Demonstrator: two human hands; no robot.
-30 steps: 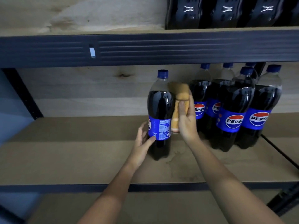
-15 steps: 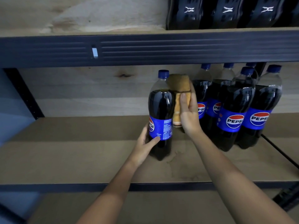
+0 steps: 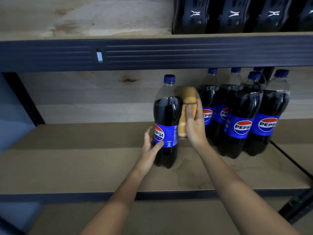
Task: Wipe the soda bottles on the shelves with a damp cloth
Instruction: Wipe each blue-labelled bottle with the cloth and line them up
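The left hand [image 3: 151,145] had turned the bottle [image 3: 166,122] so its round logo showed more, fingers curled around it, while the right hand [image 3: 194,122] kept squeezing the cloth [image 3: 186,106].

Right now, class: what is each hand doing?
Left hand: grips the lone soda bottle at its label.
Right hand: holds the orange cloth against that bottle's side.

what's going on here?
A person is wiping one Pepsi bottle standing apart from the others on the middle shelf. The left hand grips it at the label, while the right hand presses a folded orange cloth against its right side. A cluster of bottles stands to the right.
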